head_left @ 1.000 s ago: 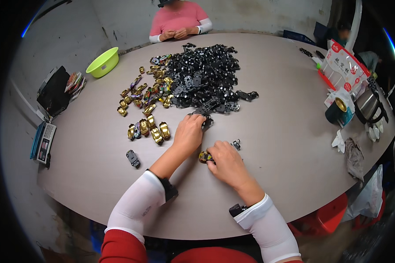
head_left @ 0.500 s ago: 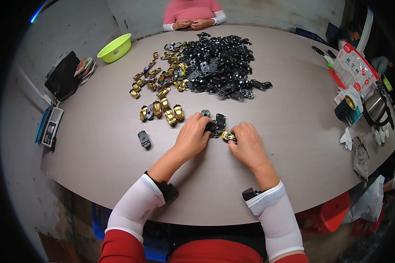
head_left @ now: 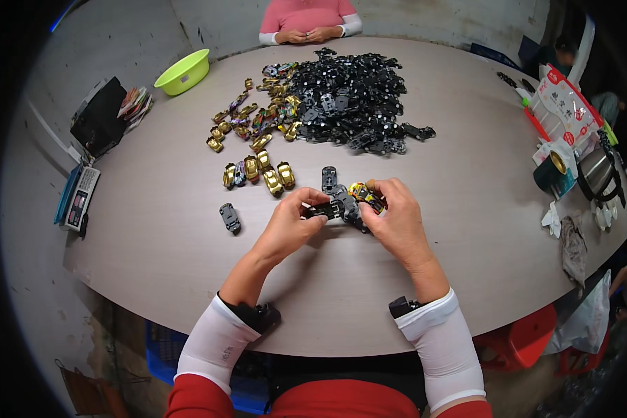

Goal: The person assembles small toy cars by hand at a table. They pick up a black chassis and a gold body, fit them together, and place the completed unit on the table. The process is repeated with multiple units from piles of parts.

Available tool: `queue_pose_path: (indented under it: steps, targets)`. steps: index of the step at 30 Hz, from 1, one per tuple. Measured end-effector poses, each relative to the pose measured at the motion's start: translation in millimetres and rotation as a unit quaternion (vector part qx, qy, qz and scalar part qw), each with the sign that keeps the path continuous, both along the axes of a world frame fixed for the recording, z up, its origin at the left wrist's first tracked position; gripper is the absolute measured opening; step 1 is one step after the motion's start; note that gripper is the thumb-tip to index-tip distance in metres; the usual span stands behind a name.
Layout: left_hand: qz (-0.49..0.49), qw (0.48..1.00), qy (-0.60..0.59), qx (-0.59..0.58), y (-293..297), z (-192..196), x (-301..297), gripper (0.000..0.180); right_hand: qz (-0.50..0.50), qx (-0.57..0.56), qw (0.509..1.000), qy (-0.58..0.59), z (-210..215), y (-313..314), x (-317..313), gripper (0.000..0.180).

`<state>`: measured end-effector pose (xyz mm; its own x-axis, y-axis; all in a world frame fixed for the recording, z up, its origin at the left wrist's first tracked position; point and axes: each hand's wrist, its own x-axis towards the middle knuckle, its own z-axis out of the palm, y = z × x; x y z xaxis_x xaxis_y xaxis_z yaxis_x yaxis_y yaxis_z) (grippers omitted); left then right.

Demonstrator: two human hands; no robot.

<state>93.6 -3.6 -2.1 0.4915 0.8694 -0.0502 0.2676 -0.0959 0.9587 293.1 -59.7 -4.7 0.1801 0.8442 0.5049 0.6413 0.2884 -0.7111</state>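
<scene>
My left hand pinches a black toy car chassis over the round table. My right hand holds a gold toy car body right beside it, fingertips nearly touching the left hand's. A couple of black chassis parts lie just beyond the hands. A row of finished gold toy cars sits to the left of them, and a single dark toy car lies apart near my left hand.
A big heap of black chassis parts and scattered gold car bodies fill the table's far half. A green bowl, a scale and a black bag sit left. Another person in pink sits opposite. Bags and a tape roll crowd the right.
My hands pulled back from the black heap toward me with parts in them and have come together over the table's near middle.
</scene>
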Motion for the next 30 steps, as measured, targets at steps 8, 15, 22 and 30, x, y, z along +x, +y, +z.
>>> queue_pose_path:
  steps: [8, 15, 22, 30]
  targets:
    - [0.005, 0.975, -0.178, -0.132, -13.2, 6.4, 0.6, 0.038, 0.101, -0.042, 0.994, 0.026, -0.9, -5.7, -13.6, 0.033]
    - [0.055, 0.909, -0.316, -0.265, -7.9, -10.8, -4.5, 0.028, 0.072, -0.051, 0.996, -0.011, 1.4, -2.8, -7.4, 0.032]
    - [0.039, 0.902, -0.323, -0.284, -5.7, -15.2, -6.4, 0.030, 0.041, -0.060, 0.967, -0.245, -14.2, -4.8, 15.4, 0.028]
    - [0.017, 0.896, -0.329, -0.299, -6.1, -21.0, -6.1, 0.032, -0.115, -0.143, 0.974, -0.135, -5.7, -7.0, 19.4, 0.016]
